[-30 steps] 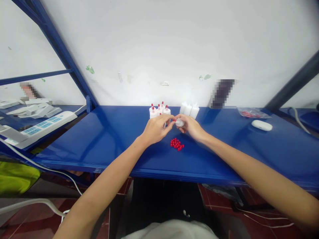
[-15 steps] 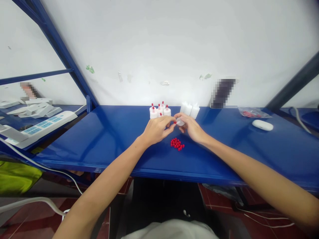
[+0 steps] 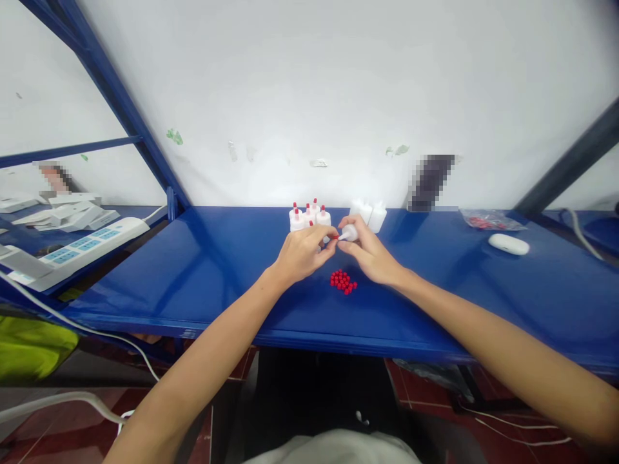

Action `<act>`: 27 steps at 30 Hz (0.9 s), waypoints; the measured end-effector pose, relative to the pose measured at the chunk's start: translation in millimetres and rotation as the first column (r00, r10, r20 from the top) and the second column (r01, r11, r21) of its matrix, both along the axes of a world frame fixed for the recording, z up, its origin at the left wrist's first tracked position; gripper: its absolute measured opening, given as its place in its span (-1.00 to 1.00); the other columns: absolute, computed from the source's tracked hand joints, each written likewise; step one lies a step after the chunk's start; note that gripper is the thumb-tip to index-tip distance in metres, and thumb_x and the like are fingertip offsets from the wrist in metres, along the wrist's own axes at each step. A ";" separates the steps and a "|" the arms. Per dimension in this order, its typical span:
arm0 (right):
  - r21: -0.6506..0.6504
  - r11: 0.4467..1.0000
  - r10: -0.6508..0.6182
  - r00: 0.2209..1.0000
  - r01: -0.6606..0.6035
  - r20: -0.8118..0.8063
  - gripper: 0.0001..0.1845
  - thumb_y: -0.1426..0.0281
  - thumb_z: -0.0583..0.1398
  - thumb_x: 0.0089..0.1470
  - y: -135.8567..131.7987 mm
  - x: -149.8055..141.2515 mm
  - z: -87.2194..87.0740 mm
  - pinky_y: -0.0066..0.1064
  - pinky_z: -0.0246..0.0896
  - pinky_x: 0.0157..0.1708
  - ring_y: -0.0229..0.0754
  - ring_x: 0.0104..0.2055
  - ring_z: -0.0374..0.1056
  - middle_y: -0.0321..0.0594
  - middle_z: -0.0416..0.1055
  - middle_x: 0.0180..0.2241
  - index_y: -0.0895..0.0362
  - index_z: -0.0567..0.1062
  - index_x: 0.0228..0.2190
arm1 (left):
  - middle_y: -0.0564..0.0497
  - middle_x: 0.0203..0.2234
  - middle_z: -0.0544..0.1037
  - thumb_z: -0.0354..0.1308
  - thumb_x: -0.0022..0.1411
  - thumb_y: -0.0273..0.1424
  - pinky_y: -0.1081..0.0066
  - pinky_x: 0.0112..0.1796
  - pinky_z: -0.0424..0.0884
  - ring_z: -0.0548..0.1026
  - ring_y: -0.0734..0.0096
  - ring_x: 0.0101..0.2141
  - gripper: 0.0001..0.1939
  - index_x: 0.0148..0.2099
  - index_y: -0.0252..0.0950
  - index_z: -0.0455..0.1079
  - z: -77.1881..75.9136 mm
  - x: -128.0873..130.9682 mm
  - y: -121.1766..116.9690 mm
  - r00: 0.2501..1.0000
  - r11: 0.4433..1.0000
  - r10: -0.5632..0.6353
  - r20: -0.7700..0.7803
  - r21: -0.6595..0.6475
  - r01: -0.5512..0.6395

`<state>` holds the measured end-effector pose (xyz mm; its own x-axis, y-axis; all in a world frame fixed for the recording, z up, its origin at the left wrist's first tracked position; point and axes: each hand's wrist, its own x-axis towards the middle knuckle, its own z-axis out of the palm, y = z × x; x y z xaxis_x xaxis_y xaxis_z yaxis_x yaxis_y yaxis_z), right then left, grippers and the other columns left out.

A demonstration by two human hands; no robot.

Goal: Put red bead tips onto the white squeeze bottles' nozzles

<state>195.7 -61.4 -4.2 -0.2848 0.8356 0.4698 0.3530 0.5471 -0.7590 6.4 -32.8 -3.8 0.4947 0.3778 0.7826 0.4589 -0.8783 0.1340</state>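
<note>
My right hand (image 3: pixel 370 252) grips a small white bottle (image 3: pixel 350 233) held on its side, nozzle pointing left. My left hand (image 3: pixel 302 251) pinches a tiny red cap (image 3: pixel 335 237) right at that nozzle. Both hands hover over the blue shelf (image 3: pixel 217 270). A heap of loose red caps (image 3: pixel 343 281) lies just in front of the hands. Behind the left hand stand several white bottles with red caps (image 3: pixel 307 215). Uncapped white bottles (image 3: pixel 370 214) stand behind the right hand.
A white oval case (image 3: pixel 507 243) and a clear bag of red caps (image 3: pixel 488 220) lie at the right. A white power strip (image 3: pixel 77 248) and white boxes (image 3: pixel 62 211) sit on the left shelf. Cables (image 3: pixel 72 325) hang below the shelf's front edge.
The bottle in my right hand has risen slightly and tilted, and my left fingers have brought the red cap against its nozzle. The rest stays put.
</note>
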 end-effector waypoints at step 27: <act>-0.014 0.999 0.043 0.999 -0.042 0.021 -0.62 0.02 0.09 0.20 3.7 -4.2 -3.5 -0.37 0.15 -0.35 -0.16 -0.34 0.25 -0.25 0.35 -0.39 0.09 0.37 -0.26 | 0.17 -0.62 0.38 0.07 0.33 -0.41 0.57 -0.49 0.22 0.31 0.61 -0.60 -0.79 -0.03 -0.28 0.43 -8.5 3.7 -2.3 0.991 0.948 -0.131 0.004 -0.291 0.127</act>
<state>191.5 -57.7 -7.8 -0.3299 0.8289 0.4517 0.3458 0.5513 -0.7592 10.1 -35.1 -12.3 0.5649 0.5196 0.6411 0.3483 -0.8544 0.3856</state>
